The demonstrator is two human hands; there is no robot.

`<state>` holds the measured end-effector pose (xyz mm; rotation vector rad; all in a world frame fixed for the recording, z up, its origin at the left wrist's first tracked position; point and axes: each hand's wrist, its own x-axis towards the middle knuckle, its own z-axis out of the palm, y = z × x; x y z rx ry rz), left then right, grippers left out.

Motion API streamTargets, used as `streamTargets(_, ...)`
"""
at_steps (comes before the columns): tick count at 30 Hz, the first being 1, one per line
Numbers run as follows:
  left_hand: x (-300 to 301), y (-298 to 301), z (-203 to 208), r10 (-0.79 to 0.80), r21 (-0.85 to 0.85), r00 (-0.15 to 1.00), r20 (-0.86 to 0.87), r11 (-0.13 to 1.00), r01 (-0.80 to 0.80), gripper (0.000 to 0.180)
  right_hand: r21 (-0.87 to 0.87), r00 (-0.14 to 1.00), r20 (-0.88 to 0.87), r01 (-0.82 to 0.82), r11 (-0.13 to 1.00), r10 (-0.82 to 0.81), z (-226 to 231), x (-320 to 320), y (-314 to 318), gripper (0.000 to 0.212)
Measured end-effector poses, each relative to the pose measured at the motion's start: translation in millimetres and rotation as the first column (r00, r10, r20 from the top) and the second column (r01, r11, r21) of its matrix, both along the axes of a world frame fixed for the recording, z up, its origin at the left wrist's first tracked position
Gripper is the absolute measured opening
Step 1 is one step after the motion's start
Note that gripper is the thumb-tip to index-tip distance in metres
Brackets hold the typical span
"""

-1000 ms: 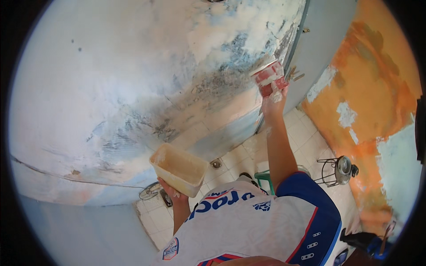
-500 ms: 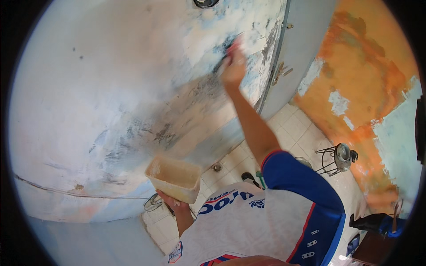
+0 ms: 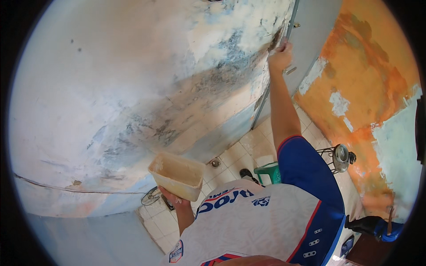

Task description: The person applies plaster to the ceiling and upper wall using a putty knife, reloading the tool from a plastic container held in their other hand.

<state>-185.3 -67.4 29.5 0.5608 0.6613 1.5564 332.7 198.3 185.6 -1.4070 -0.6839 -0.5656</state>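
A rectangular cream plastic tub [image 3: 195,191], streaked with pale residue inside, rests in my left hand [image 3: 175,197], whose fingers wrap its underside and near end. My right arm stretches far out to the wall's right edge. There my right hand [image 3: 279,58] is closed beside the grey door frame [image 3: 291,20], and whatever it grips is blurred and mostly covered by the fingers. The wall [image 3: 146,75] carries patchy off-white filler over pale blue, with a dark, stained band across its middle.
A grey door [image 3: 313,40] with a handle adjoins the wall. Beyond it stands an orange wall [image 3: 368,66] with bare patches. On the tiled floor [image 3: 233,157] are a green plastic item [image 3: 270,172], a black wire stand with a metal pot [image 3: 341,158], and a round wire-guarded object [image 3: 151,196].
My right hand has moved right, from the dark patch on the wall to the edge by the door frame. The tub has stayed almost in place in my left hand.
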Motion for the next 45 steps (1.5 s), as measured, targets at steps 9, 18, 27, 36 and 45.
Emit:
streamTargets(9,-19,14,-33,0.002,-0.142,0.924,0.382,0.988,0.057,0.079,-0.128,0.911,0.049,-0.401,0.907,0.409,-66,-214,-76,0.030)
streamTargets(18,21,20,-18,-0.048,-0.094,0.980,0.194,0.993,0.067,0.076,-0.138,0.983,0.095,-0.142,0.980,0.156,8,-35,-7,0.029)
streamTargets(27,50,41,-17,-0.068,-0.073,0.964,0.255,0.993,0.090,0.075,-0.184,0.860,0.129,-0.469,0.864,0.494,-81,-154,-79,0.021)
streamTargets(36,75,33,-27,-0.007,-0.107,0.960,0.281,0.994,0.039,0.077,-0.013,0.951,0.037,-0.306,0.952,0.306,37,-37,-6,0.016)
streamTargets(45,101,38,-13,-0.011,-0.078,0.970,0.242,0.997,0.031,0.074,-0.089,0.902,0.069,-0.420,0.903,0.427,-7,-53,-62,0.022)
